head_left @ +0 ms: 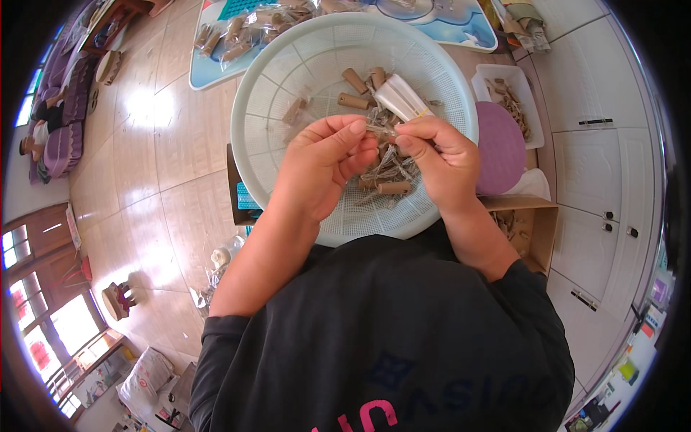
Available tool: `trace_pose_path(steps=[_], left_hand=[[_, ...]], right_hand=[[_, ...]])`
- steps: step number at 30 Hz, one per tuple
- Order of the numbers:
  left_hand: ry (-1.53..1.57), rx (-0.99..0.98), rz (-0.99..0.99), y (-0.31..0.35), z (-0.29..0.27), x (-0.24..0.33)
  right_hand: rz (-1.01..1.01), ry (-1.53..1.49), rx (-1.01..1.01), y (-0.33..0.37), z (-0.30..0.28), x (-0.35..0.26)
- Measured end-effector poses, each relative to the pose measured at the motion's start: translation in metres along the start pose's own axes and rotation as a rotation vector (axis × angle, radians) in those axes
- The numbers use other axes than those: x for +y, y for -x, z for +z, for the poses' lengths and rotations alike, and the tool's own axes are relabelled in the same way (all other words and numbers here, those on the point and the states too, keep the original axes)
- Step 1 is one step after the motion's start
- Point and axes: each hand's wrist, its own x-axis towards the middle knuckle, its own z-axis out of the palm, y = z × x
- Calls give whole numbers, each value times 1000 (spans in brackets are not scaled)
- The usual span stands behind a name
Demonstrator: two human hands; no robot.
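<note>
A large pale green plastic basket (288,72) rests in front of me, holding several small brown cylinders (354,81) and a heap of small clear plastic wrappers (389,162). My left hand (320,162) and my right hand (439,155) meet over the basket's middle. Both pinch the same small clear wrapper (380,130) between thumb and fingers. My right hand also grips a bundle of clear plastic bags (400,97) that sticks up and away from the fingers.
A white tray (497,75) of small brown pieces and a purple round stool (500,147) stand to the right, with an open cardboard box (529,227) below them. A blue mat (461,25) with bagged cylinders lies beyond the basket. White cabinets line the right side.
</note>
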Motion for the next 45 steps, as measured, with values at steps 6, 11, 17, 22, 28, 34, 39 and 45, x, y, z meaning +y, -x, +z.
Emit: trace_pose_path(steps=[6,11,17,22,28,34,39,45], left_hand=[[-64,15,90,-2,0,-5],[-827,-88,493,-16,-8,-16],[-520,-297,-9,-22,-6,-18],[-204,-181,-65,-17,-10,-12],[-200,-182,-130,-10,-13,2],[-478,-171,-133,-10,-3,5],[-1156,-31,302,-61,0,21],[-1621,15,480,-119,9,12]], right_hand=[[242,-130,102,-2,2,-1],[472,-607,96,-9,-8,-6],[523,-822,77,-11,-11,-7],[481,-764,35,-13,-23,-5],[443,-310,-100,-9,-18,-6],[433,-154,-248,-7,-20,0],[332,-213,192,-8,-22,6],[353,-448,251,-12,-28,10]])
